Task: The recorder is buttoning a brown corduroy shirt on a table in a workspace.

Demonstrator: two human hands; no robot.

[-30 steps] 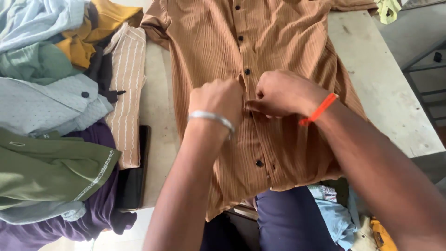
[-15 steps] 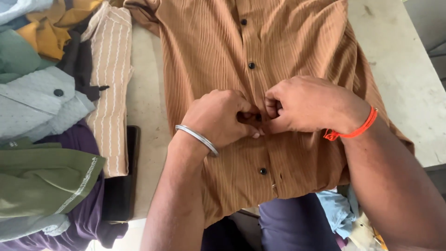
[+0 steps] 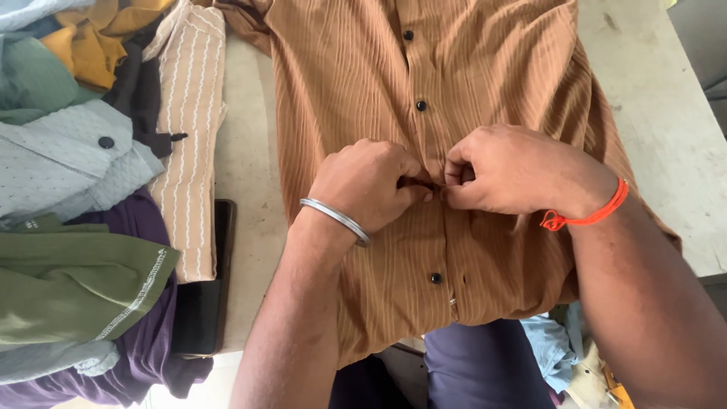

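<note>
A brown striped button-up shirt (image 3: pixel 485 83) lies front up on a pale table (image 3: pixel 659 129), its hem hanging over the near edge. My left hand (image 3: pixel 367 182), with a silver bangle on the wrist, pinches the shirt's front placket at mid-height. My right hand (image 3: pixel 515 170), with an orange thread on the wrist, pinches the same spot from the other side; the fingertips of both meet there and hide the button between them. Dark buttons (image 3: pixel 421 105) show above the hands, and one (image 3: pixel 435 278) below.
A heap of folded clothes fills the left side: a light grey shirt (image 3: pixel 68 163), an olive garment (image 3: pixel 72 291), a purple one (image 3: pixel 144 227), a beige striped one (image 3: pixel 193 121). A dark flat phone-like object (image 3: pixel 204 303) lies by the heap. More cloth (image 3: pixel 549 348) sits below the table edge.
The view has shifted so the shirt and hands sit lower and nearer. Both hands stay pinched together on the placket, now slightly lower on the shirt.
</note>
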